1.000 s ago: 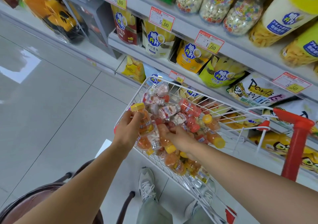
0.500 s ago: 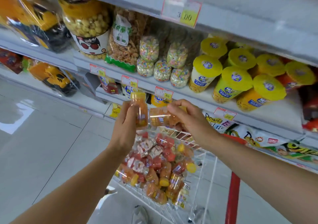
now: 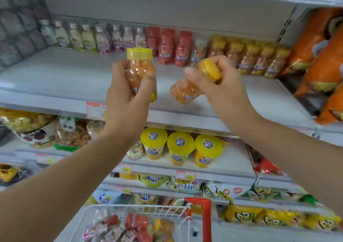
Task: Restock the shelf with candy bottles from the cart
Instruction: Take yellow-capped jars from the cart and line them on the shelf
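Shelf (image 3: pixel 55 74) behind: left hand (image 3: pixel 126 100) grips upright bottle (image 3: pixel 140 69), right hand (image 3: pixel 222 89) tilted bottle (image 3: pixel 185 91)

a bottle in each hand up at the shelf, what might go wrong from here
The right hand pinches its tilted bottle only around the cap end, so it may slip and fall. Pushing either bottle back could topple the yellow-capped row standing at the rear of the shelf. The left hand grips its upright bottle more securely.
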